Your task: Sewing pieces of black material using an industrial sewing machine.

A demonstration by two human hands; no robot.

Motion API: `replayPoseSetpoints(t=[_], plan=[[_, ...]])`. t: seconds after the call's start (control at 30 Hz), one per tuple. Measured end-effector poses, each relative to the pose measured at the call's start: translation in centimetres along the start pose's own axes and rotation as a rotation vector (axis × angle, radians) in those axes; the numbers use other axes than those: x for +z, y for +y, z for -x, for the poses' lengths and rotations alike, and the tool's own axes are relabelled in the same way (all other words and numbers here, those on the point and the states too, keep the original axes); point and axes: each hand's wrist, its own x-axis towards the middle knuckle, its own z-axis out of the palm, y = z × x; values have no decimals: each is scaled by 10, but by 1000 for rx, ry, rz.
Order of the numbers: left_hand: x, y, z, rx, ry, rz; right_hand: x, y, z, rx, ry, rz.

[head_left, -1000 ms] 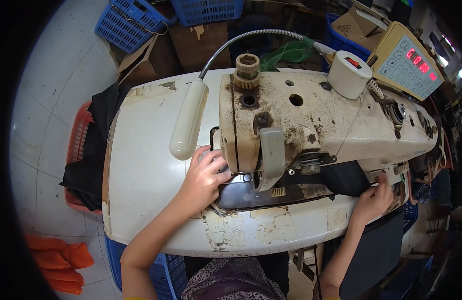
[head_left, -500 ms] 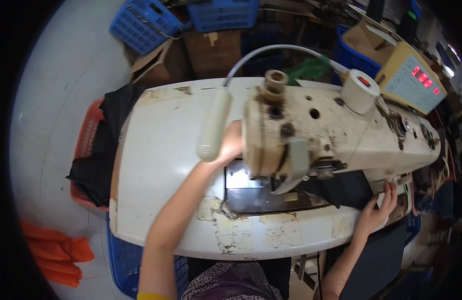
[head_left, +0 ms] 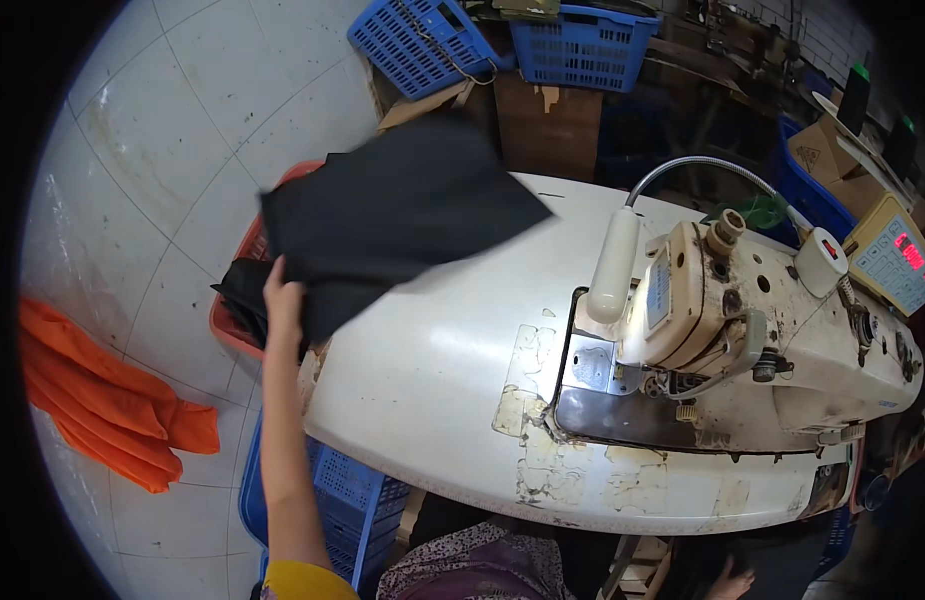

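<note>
My left hand [head_left: 284, 305] is closed on the near left edge of a black cloth piece [head_left: 392, 215]. The cloth is slightly blurred, spread out over the table's left end and the red basket [head_left: 244, 330] beside it. More black cloth [head_left: 244, 290] lies in that basket. Low at the right, below the table's front edge, my right hand [head_left: 730, 583] is partly cut off by the frame, its bent fingers closed at a dark cloth [head_left: 782, 560]. The sewing machine [head_left: 722, 310] stands on the white table [head_left: 452, 350], its metal plate bare under the needle area.
A white lamp [head_left: 614, 265] on a bent metal neck hangs beside the machine head. A control box [head_left: 890, 255] with red digits stands at the far right. Blue baskets [head_left: 582, 50] are at the back, another blue basket [head_left: 347, 500] under the table. Orange cloth [head_left: 112, 390] lies on the tiled floor.
The view has swung left. My left hand has moved from behind the machine head to the table's left end, carrying the black cloth. My right hand has dropped from the machine's right side to below the table.
</note>
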Motion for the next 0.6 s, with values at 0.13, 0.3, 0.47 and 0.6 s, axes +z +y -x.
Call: replayPoseSetpoints(t=[0.13, 0.3, 0.47, 0.6], plan=[[-98, -84, -57, 30, 175, -157, 13, 18, 13, 96, -266, -63], [-109, -135, -77, 212, 264, -325, 45, 34, 25, 3, -231, 54], [-81, -113, -40, 587, 465, -771, -39, 3, -12, 182, -514, -324], [-39, -77, 8, 722, 153, -519, -37, 4, -17, 221, -430, -426]])
